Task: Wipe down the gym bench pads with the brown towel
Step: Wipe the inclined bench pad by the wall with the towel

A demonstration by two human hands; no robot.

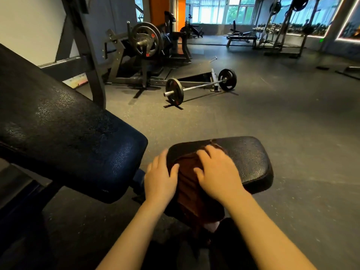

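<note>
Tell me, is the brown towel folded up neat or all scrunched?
Scrunched. The brown towel lies in loose wrinkles on the seat pad, one end hanging off the near edge, with the right hand pressing on it.

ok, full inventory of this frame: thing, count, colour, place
seat pad: 1, black, centre, under both hands
back pad: 1, black, inclined, left
brown towel: 1, on seat pad, draped over its near edge
barbell: 1, black plates, on floor beyond the pads
plate-loaded machine: 1, black, far left-centre
flat bench: 1, dark, far right
floor: grey
left hand: on seat pad's left edge, thumb touching towel
right hand: pressing flat on towel
</note>
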